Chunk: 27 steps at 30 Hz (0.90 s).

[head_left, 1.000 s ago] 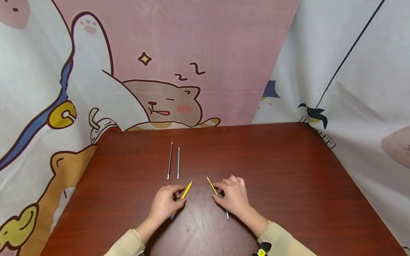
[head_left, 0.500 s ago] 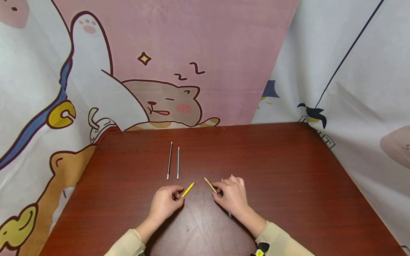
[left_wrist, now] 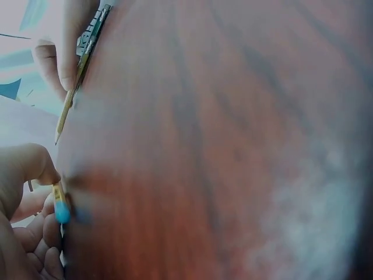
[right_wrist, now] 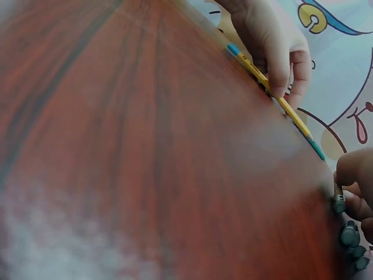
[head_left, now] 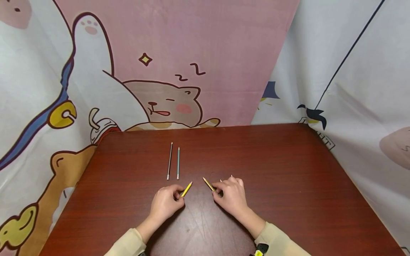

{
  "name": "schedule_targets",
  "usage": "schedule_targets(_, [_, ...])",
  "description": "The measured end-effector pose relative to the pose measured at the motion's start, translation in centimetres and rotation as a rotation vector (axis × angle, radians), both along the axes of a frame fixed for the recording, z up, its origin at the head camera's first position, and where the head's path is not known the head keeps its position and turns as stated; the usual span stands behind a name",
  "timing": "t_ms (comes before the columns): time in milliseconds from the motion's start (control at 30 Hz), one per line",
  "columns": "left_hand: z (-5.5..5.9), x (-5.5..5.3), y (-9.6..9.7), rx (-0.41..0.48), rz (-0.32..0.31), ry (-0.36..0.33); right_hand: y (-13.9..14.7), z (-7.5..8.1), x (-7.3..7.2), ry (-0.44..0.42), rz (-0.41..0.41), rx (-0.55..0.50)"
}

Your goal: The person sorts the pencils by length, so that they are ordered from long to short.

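My left hand [head_left: 166,202] pinches a yellow pencil [head_left: 187,189] between thumb and finger, low over the table. The left wrist view shows its blue end [left_wrist: 62,213]. My right hand [head_left: 231,195] pinches a gold-coloured pencil [head_left: 208,184], whose rear part the hand hides in the head view. Both sharpened tips point away from me and slant inward, with a gap between them. Beyond the left hand, a dark pencil [head_left: 169,160] and a teal pencil [head_left: 178,163] lie side by side on the table, apart from each other.
The reddish-brown table [head_left: 288,185] reaches back to a hanging cloth [head_left: 230,53] with cartoon animals, which also runs along both sides. Several dark rounded shapes [right_wrist: 349,233] show by the right hand in the right wrist view; I cannot tell what they are.
Both held pencils have turned a little, so their rear ends have gone out of sight under the hands in the head view. The right one's tip has shifted left. The two lying pencils are unmoved.
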<state>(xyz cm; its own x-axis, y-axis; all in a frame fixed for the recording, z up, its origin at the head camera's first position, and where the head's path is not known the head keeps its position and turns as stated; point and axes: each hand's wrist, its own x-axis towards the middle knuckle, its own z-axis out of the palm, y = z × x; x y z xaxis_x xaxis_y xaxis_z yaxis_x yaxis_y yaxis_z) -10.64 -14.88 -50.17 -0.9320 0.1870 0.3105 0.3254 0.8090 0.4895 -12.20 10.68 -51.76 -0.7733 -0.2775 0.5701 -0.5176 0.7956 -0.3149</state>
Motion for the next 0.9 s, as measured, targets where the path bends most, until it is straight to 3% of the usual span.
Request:
schedule_targets(300, [0.2,-0.1,-0.2,0.078,-0.029,-0.028,0.3,0.5,-0.3,-0.016,-0.043,-0.126])
schedule_targets(600, [1.2,-0.7,0.2,0.161,-0.022,0.059,0.7,1.5,-0.7,-0.111,-0.048,-0.235])
schedule_targets(900, [2.1,-1.7,0.7,0.228,0.0,-0.026,0.7,2.2,-1.6,-0.189,-0.05,-0.338])
